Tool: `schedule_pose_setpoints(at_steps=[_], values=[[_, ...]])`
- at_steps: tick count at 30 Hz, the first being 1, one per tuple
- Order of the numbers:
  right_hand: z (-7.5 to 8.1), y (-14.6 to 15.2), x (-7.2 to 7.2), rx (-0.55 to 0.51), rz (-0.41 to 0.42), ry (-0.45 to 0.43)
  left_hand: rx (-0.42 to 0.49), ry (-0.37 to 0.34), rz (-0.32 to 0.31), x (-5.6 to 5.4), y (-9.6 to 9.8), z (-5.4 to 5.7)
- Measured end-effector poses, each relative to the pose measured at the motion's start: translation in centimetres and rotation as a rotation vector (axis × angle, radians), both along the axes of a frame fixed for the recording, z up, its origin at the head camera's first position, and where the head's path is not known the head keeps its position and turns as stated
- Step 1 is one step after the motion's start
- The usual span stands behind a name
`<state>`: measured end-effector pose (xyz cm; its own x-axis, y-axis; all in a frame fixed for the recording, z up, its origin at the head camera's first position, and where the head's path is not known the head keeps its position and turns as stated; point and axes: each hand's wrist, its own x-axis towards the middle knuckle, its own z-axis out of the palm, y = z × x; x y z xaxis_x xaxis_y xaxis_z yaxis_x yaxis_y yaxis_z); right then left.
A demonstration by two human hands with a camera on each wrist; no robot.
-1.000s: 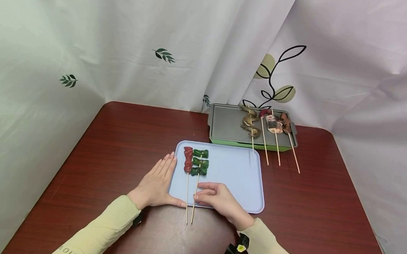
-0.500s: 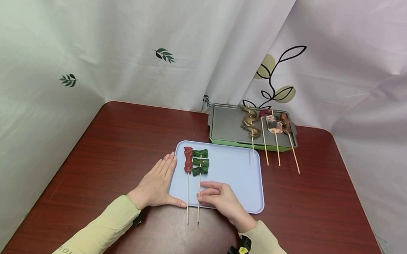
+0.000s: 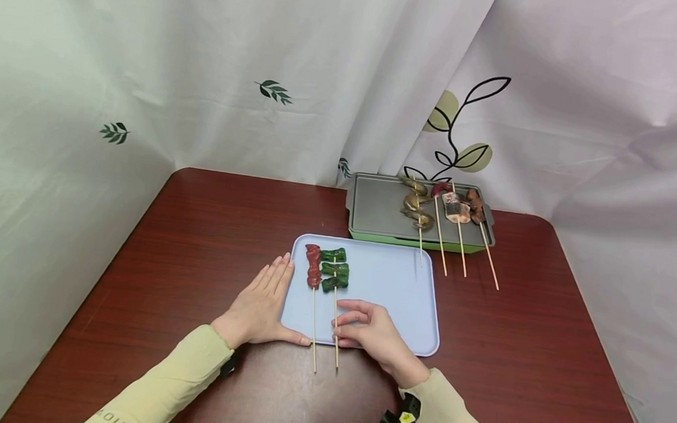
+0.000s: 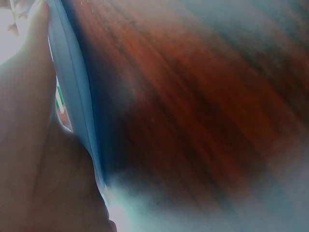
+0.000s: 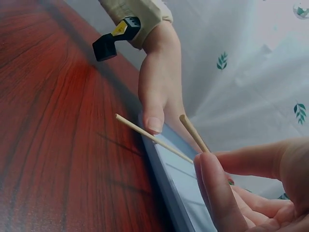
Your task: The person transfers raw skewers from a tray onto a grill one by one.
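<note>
A light blue tray (image 3: 395, 286) lies on the table, bearing two skewers. The red meat skewer (image 3: 313, 268) is at its left, and the green vegetable skewer (image 3: 335, 269) lies just right of it; both sticks run out over the tray's near edge. My right hand (image 3: 369, 330) pinches the green skewer's stick between thumb and fingers, as the right wrist view shows up close. Against the tray's left edge rests my left hand (image 3: 259, 307), fingers straight, its thumb along the near rim by the red skewer's stick. In the left wrist view its palm (image 4: 29, 121) meets the tray's side.
A grey grill pan with a green base (image 3: 373, 207) stands behind the tray. On its right half lie several skewers, among them a shrimp skewer (image 3: 416, 203) and a fish skewer (image 3: 456, 207), their sticks overhanging toward me. A white curtain (image 3: 236, 69) surrounds the table.
My right hand has shifted slightly right with the green skewer's stick, widening the gap between the two sticks. The red skewer's stick end has drifted slightly right. My left hand stays still.
</note>
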<state>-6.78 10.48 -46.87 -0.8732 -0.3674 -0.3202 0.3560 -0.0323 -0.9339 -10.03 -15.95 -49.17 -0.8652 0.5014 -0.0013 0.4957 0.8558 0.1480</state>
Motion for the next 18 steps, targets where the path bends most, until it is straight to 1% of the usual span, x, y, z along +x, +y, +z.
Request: schedule_pose_setpoints(at_steps=[3,12,15,18], values=[[-0.01,0.07,-0.02,-0.004,-0.01,0.005,-0.013,0.005,-0.002,-0.13,-0.05,-0.17],[0.39,0.53,0.09,-0.032,-0.001,0.017,0.009,-0.007,0.003,-0.13,-0.09,-0.22],[0.63,0.64,0.22,-0.028,0.007,0.028,0.002,-0.018,0.006,-0.08,-0.03,-0.05],[0.95,0.73,0.4,-0.02,0.014,0.043,0.006,-0.023,0.005,0.08,0.13,0.42]])
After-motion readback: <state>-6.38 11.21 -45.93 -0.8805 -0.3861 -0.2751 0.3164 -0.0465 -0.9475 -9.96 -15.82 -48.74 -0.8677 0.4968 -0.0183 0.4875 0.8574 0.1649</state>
